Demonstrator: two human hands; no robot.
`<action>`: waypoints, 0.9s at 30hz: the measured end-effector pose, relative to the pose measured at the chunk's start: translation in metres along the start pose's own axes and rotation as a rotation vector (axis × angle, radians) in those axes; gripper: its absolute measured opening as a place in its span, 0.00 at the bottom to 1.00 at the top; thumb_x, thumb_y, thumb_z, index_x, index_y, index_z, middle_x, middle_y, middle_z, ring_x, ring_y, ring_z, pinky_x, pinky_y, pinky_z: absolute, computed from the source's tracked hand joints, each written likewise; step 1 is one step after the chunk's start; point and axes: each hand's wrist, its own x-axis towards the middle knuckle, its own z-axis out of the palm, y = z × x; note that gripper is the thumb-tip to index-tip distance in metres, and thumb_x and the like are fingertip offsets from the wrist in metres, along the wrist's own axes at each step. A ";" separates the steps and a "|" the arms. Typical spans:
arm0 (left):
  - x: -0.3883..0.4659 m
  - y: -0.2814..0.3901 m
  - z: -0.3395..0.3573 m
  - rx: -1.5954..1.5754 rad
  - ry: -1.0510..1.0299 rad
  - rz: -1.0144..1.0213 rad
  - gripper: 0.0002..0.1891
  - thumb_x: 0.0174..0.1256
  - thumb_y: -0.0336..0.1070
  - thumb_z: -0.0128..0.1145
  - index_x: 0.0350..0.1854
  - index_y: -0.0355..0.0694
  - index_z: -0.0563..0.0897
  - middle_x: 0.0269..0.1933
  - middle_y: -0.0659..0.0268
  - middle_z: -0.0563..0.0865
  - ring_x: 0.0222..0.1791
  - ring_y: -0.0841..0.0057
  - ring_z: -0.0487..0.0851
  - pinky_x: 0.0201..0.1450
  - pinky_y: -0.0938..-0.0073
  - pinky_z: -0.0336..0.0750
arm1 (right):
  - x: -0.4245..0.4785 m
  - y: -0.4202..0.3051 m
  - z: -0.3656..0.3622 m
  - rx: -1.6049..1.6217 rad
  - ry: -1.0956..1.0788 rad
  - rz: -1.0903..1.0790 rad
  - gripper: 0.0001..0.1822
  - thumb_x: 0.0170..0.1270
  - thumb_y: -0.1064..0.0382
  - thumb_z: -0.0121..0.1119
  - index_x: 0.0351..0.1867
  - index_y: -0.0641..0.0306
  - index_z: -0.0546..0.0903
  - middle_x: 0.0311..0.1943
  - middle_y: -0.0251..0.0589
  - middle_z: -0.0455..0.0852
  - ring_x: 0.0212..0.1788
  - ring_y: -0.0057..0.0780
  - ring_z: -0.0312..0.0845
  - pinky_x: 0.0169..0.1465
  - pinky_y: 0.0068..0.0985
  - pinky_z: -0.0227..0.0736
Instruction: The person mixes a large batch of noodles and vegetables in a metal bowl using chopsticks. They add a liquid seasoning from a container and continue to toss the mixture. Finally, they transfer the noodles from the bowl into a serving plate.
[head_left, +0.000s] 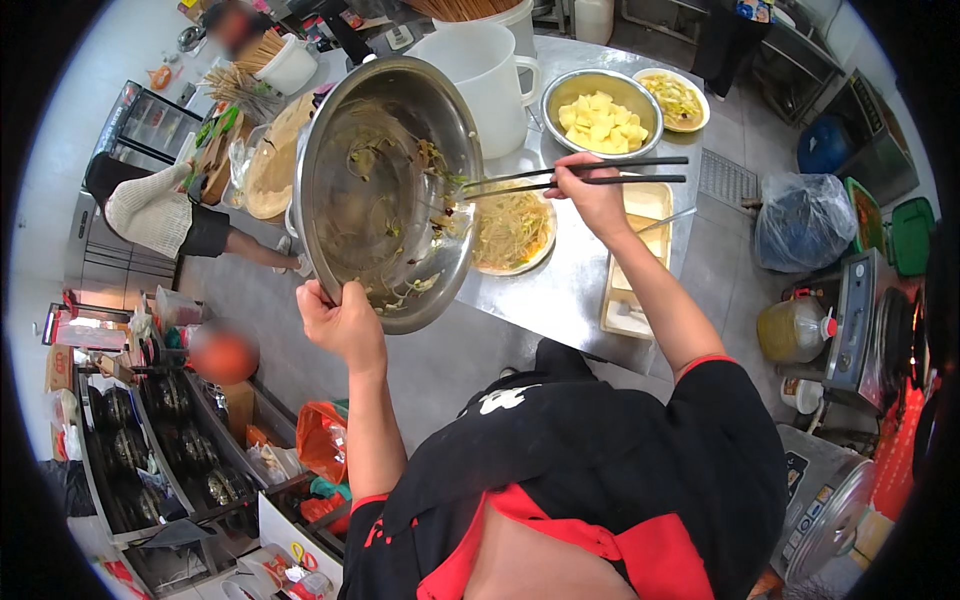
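My left hand (343, 324) grips the near rim of a large stainless steel bowl (337, 225), which is tilted steeply with its inside facing me. Scraps of noodle, greens and dark bits cling to the bowl's wall. In my right hand (592, 195) is a pair of long black chopsticks (637, 169), their tips at the bowl's right rim. Partly below that rim, a white plate (553, 236) heaped with glass noodles and vegetables (514, 225) rests on the steel table (540, 307). The bowl hides the plate's left side.
Behind the plate stand a translucent plastic jug (480, 97), a steel bowl of yellow chunks (602, 124) and a plate of sliced vegetables (675, 101). A cream tray with compartments (626, 304) lies under my right forearm. Another person (150, 206) is at the left, beside a round wooden board (279, 161).
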 end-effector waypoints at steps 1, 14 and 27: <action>0.000 0.001 -0.001 0.015 -0.011 -0.003 0.09 0.44 0.18 0.50 0.20 0.38 0.64 0.21 0.75 0.64 0.22 0.87 0.59 0.25 0.87 0.58 | 0.002 -0.009 -0.001 -0.041 0.017 -0.019 0.07 0.60 0.69 0.55 0.37 0.70 0.75 0.31 0.42 0.79 0.32 0.27 0.80 0.39 0.23 0.80; 0.012 -0.013 -0.006 -0.086 0.002 -0.052 0.10 0.43 0.17 0.48 0.20 0.39 0.63 0.23 0.76 0.62 0.24 0.88 0.58 0.27 0.89 0.55 | 0.047 -0.021 0.021 0.300 -0.074 -0.071 0.09 0.59 0.67 0.57 0.38 0.69 0.74 0.31 0.46 0.81 0.31 0.35 0.82 0.36 0.27 0.80; 0.026 -0.028 -0.014 -0.160 -0.012 -0.108 0.09 0.44 0.17 0.47 0.23 0.39 0.67 0.25 0.76 0.69 0.24 0.89 0.64 0.32 0.90 0.62 | 0.080 -0.042 0.058 0.502 -0.124 -0.268 0.11 0.60 0.67 0.57 0.39 0.72 0.73 0.32 0.48 0.80 0.32 0.35 0.82 0.36 0.26 0.80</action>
